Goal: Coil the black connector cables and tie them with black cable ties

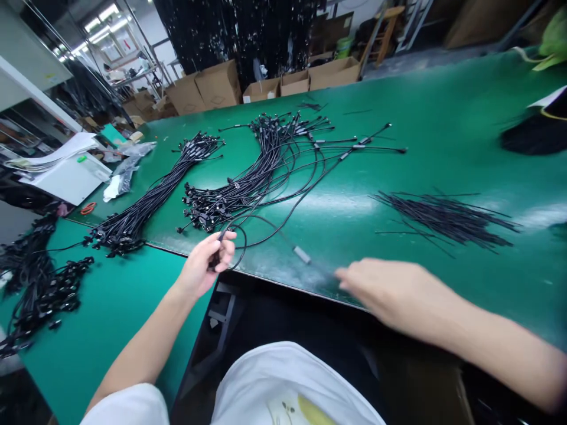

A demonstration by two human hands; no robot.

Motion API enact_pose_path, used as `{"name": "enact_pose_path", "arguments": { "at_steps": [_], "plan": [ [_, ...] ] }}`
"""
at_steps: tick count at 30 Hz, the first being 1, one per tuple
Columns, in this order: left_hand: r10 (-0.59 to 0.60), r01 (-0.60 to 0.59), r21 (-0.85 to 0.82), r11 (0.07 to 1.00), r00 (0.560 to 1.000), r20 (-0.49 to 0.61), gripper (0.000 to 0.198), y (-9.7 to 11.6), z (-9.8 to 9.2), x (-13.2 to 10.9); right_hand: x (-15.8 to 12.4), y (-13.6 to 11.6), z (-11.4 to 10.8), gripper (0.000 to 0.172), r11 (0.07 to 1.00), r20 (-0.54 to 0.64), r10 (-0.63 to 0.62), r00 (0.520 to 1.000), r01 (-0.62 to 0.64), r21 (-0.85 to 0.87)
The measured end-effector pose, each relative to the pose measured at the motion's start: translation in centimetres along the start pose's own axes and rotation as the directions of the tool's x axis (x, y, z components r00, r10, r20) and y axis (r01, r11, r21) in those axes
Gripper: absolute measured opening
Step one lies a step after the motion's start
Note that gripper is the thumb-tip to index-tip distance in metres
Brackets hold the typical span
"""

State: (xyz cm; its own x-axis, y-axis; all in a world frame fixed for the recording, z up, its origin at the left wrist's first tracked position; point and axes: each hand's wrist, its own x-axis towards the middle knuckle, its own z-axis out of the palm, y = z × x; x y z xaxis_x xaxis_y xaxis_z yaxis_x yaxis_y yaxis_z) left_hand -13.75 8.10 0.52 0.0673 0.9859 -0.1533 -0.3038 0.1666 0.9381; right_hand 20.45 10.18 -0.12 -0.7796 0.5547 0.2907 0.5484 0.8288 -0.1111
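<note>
Left grip: closed on a black cable, with the held end partly hidden by the fingers.
Right grip: held open and empty, blurred by motion; contact with the desk cannot be made out.
Cable: looped out from the left grip over the green desk, with a grey connector left lying near the desk edge.
Surroundings: bundled black cables are laid out beyond the grips; a loose pile of thin black wires is placed to the right.

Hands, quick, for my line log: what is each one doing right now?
Left hand: closed, holding a thin black cable.
Right hand: open, blurred, holding nothing visible.
</note>
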Motion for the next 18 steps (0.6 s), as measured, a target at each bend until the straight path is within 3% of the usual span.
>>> {"name": "enact_pose_path", "arguments": {
  "at_steps": [2, 4, 6, 8, 10, 12, 14, 16, 18],
  "plan": [
    [0.054, -0.064, 0.154, 0.986, 0.996, 0.069, 0.018, -1.3, 2.1, 0.5, 1.2, -3.2, 0.0, 0.029, 0.963, 0.139, -0.135, 0.981, 0.097, 0.253],
    [0.085, -0.164, 0.357, 0.920, 0.971, 0.225, 0.021, -2.4, 4.1, 0.3, 2.7, -4.8, -0.3, 0.028, 0.896, 0.175, -0.148, 0.973, 0.057, 0.440],
    [0.071, -0.282, 0.516, 0.809, 0.918, 0.390, 0.025, -3.0, 5.5, -0.3, 4.0, -4.6, -0.6, 0.031, 0.833, 0.104, -0.055, 0.993, -0.012, 0.554],
    [0.028, -0.330, 0.589, 0.738, 0.887, 0.462, 0.026, -3.1, 6.1, -0.9, 4.9, -3.5, -0.5, 0.031, 0.760, -0.020, 0.082, 0.996, -0.050, 0.648],
    [0.020, -0.276, 0.549, 0.789, 0.905, 0.426, 0.024, -3.2, 6.3, -1.1, 5.4, -2.6, 0.4, 0.024, 0.688, -0.160, 0.243, 0.957, -0.054, 0.724],
    [0.034, -0.175, 0.391, 0.903, 0.939, 0.342, 0.025, -3.4, 6.5, -0.8, 5.5, -2.4, 2.1, 0.031, 0.603, -0.221, 0.410, 0.885, -0.081, 0.794],
    [0.010, -0.068, 0.196, 0.978, 0.959, 0.283, 0.030, -4.0, 7.0, -0.4, 5.6, -2.9, 4.2, 0.036, 0.441, -0.136, 0.549, 0.824, -0.149, 0.885],
    [-0.076, 0.058, 0.071, 0.996, 0.953, 0.292, 0.036, -4.9, 7.6, -0.2, 5.7, -3.9, 6.1, 0.041, 0.215, -0.001, 0.664, 0.748, -0.189, 0.958],
    [-0.157, 0.168, -0.011, 0.986, 0.944, 0.290, 0.041, -5.9, 8.3, -0.2, 5.8, -4.7, 7.1, 0.043, -0.026, 0.095, 0.750, 0.654, -0.115, 0.993]
  ]
}}
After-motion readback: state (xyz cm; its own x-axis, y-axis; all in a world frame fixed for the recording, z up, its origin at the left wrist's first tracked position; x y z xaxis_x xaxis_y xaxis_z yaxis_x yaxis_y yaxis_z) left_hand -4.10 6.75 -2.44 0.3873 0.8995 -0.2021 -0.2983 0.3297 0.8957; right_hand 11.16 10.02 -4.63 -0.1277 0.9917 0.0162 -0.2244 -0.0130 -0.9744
